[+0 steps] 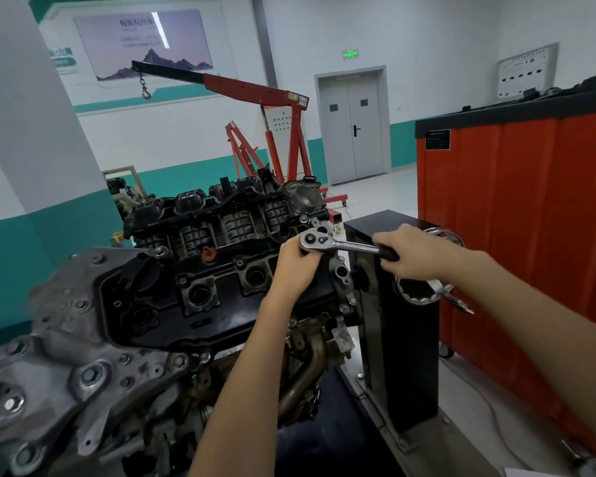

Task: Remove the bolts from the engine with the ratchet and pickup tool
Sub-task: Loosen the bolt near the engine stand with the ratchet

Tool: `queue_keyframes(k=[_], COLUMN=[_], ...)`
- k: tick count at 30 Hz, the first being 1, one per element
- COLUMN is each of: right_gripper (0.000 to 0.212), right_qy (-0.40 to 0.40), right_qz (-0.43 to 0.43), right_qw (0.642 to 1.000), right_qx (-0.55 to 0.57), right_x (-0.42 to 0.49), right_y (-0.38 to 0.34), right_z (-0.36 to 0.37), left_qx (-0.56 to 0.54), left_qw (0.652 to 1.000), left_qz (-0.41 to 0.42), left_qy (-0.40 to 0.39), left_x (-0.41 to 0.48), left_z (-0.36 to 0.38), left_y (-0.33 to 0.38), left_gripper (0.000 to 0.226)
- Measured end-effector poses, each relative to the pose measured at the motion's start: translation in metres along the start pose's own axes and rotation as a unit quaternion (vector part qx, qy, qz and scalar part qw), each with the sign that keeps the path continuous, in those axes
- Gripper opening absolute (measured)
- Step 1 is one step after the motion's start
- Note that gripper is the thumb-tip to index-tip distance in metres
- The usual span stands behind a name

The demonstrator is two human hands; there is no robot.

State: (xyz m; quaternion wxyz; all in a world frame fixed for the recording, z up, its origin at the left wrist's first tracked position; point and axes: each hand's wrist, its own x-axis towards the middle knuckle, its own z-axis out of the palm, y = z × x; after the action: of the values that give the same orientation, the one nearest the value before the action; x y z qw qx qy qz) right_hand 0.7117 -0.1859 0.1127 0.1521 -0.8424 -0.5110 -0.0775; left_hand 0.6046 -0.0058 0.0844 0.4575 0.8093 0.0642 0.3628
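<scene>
The engine (193,294) sits on a stand, its black valve cover facing up with open spark plug wells. A chrome ratchet (338,243) lies level over the engine's right end, its round head above the cover's far right corner. My left hand (298,265) curls around the part under the ratchet head, which it hides. My right hand (406,251) grips the ratchet's black handle, out to the right of the engine. The bolt under the ratchet is hidden. No pickup tool shows.
A black stand post (403,339) with a chrome handwheel (427,290) stands right of the engine. An orange tool cabinet (516,235) fills the right side. A red engine crane (265,132) stands behind, near a grey double door (353,129).
</scene>
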Motion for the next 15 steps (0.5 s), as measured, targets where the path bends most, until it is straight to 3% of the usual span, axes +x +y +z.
queue_keyframes(k=[2,4,7,10,13,15], right_gripper=[0.014,0.015,0.012,0.021,0.016,0.020], right_qy=[0.036,0.078,0.128,0.151,0.129,0.051], right_qz=[0.024,0.058,0.110,0.142,0.120,0.081], right_qw=[0.999,0.982,0.912,0.863,0.906,0.944], right_qx=[0.032,0.161,0.373,0.460,0.386,0.316], right_x=[-0.008,-0.027,-0.040,-0.030,-0.033,-0.040], right_y=[-0.011,-0.032,-0.085,-0.132,-0.110,-0.068], right_z=[0.018,0.054,0.102,0.124,0.112,0.085], left_qx=[-0.021,-0.035,-0.063,-0.068,-0.053,-0.042], left_qw=[0.999,0.998,0.996,0.997,0.998,0.999], left_qz=[-0.011,-0.007,0.000,0.010,-0.001,0.000], left_qy=[0.028,0.044,0.061,0.045,0.023,0.014], left_x=[-0.002,-0.004,-0.005,-0.005,-0.004,-0.002], left_z=[0.000,0.003,0.007,0.005,0.000,0.000], left_y=[-0.006,-0.009,-0.009,-0.008,-0.007,-0.006], left_gripper=[0.040,0.040,0.041,0.039,0.041,0.044])
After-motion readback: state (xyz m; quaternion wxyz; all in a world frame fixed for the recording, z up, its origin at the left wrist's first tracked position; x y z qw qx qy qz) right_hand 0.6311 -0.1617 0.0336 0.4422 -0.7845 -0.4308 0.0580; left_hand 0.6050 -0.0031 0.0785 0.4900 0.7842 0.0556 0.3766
